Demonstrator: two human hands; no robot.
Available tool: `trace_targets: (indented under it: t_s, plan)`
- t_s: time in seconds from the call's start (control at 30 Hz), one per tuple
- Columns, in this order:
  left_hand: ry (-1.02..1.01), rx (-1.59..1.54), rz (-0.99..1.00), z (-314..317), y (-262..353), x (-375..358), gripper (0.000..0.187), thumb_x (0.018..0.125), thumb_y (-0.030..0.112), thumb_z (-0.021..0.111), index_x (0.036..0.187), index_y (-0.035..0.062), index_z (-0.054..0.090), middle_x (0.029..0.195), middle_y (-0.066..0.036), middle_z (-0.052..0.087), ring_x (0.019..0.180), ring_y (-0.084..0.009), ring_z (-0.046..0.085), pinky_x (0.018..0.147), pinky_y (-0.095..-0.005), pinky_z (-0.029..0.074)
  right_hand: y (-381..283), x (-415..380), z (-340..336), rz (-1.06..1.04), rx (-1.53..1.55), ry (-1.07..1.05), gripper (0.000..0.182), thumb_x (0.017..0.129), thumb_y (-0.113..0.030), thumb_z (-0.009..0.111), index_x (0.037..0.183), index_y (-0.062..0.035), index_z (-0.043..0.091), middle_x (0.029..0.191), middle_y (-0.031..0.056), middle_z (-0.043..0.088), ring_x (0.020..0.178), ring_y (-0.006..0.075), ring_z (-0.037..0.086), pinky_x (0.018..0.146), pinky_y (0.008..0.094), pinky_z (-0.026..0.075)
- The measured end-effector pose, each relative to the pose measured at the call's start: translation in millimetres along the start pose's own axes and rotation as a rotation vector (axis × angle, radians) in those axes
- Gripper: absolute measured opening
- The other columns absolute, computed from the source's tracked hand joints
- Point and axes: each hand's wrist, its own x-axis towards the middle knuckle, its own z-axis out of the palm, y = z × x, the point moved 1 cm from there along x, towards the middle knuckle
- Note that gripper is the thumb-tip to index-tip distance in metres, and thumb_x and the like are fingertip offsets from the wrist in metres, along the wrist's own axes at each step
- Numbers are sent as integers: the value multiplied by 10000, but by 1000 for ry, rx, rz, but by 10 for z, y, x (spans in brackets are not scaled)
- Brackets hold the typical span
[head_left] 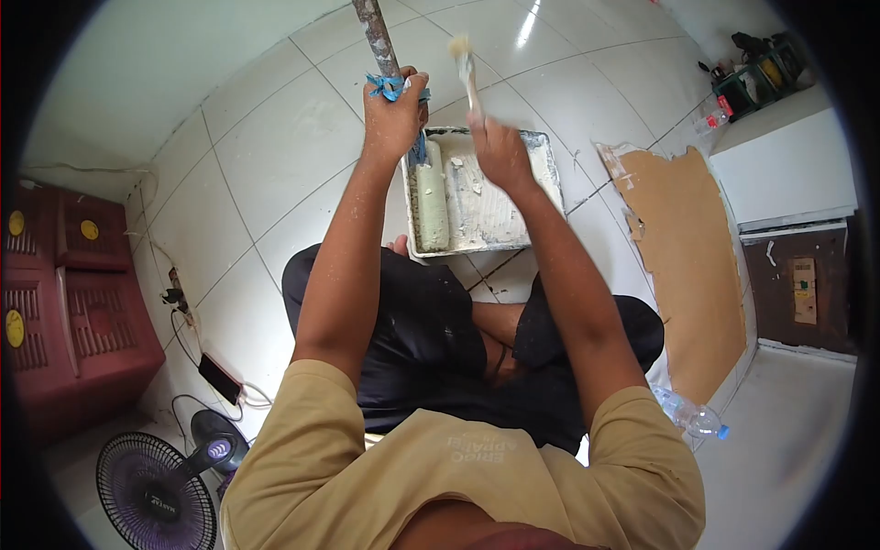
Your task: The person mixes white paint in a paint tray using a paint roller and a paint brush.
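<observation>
My left hand (396, 115) is wrapped round a paint-stained pole (377, 37) with blue strips tied on it. Below that hand, a paint roller (430, 197) coated in pale paint lies along the left side of the paint tray (486, 246). My right hand (501, 154), slightly blurred, grips the handle of a paintbrush (466, 73) above the tray's far edge. The brush's bristles point up and away from me. White paint is smeared across the tray's bottom.
A torn brown cardboard sheet (686, 266) and a plastic bottle (689, 414) lie on the right. To the left are a dark red plastic cabinet (78, 284), a phone (220, 379) on a cable and a fan (158, 495). A green crate (765, 78) stands far right.
</observation>
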Motion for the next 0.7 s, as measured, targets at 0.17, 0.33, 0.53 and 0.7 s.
trace_targets:
  t_s: [0.17, 0.33, 0.53, 0.7]
  plan:
    - [-28, 141, 53, 140, 158, -106, 191, 933, 144, 662, 816, -5, 637, 571, -4, 529, 461, -92, 483, 455, -277, 385, -196, 1059, -1134, 323, 314, 121, 394, 1091, -309, 470, 912, 8, 619, 616, 238, 577, 616, 464, 606, 570, 501, 467]
    - [41, 252, 105, 173, -101, 46, 144, 946, 121, 663, 899, -10, 624, 568, 7, 493, 443, -85, 463, 430, -276, 365, -156, 667, -568, 297, 500, 471, 312, 1081, -234, 489, 962, 14, 636, 655, 239, 596, 610, 463, 614, 529, 506, 451]
    - [38, 244, 110, 113, -102, 45, 154, 939, 124, 678, 864, -1, 629, 575, 17, 494, 442, -90, 463, 427, -281, 359, -205, -1068, 372, 549, 190, -480, 522, 1064, -411, 459, 826, -1, 678, 777, 297, 672, 745, 492, 667, 705, 588, 532]
    - [-1, 145, 32, 77, -79, 99, 158, 940, 138, 683, 903, -10, 645, 563, 17, 486, 433, -99, 453, 425, -277, 349, -261, -1033, -206, 543, 325, -346, 506, 1074, -386, 462, 791, 11, 597, 719, 302, 624, 714, 519, 612, 671, 603, 468]
